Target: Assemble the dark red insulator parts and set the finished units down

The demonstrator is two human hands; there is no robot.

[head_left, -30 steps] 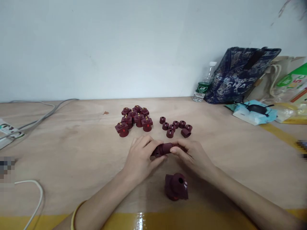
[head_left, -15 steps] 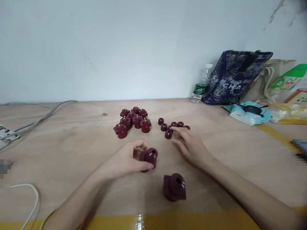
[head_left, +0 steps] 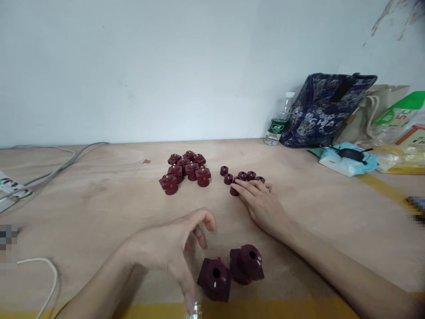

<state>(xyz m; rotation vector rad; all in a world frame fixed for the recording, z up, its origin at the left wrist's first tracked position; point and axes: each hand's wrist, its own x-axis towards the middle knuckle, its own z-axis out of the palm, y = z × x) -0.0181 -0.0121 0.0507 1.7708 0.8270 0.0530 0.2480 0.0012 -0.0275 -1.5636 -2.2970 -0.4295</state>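
Note:
My left hand (head_left: 179,248) is open, its fingers and thumb spread apart, just left of a maroon domed part (head_left: 215,280) with a hole in its top. That part sits on the table beside a second maroon domed part (head_left: 249,262), also with a hole and a bit of red showing. My right hand (head_left: 264,201) reaches over a cluster of small maroon caps (head_left: 251,175), fingers extended. Its fingertips touch or cover the nearest small cap (head_left: 234,191); the thumb is hidden. Further back left stand several maroon square-topped parts (head_left: 202,173) with brass-coloured tips.
Along the back right are a water bottle (head_left: 277,122), a dark blue bag (head_left: 325,110) and a blue tissue pack (head_left: 345,157). Cables (head_left: 66,164) run over the table's left side. Yellow tape (head_left: 285,309) marks the near edge.
My left hand has brought its maroon domed part nearer, set it down beside the other one and let go. My right hand has moved slightly left onto the nearest small cap.

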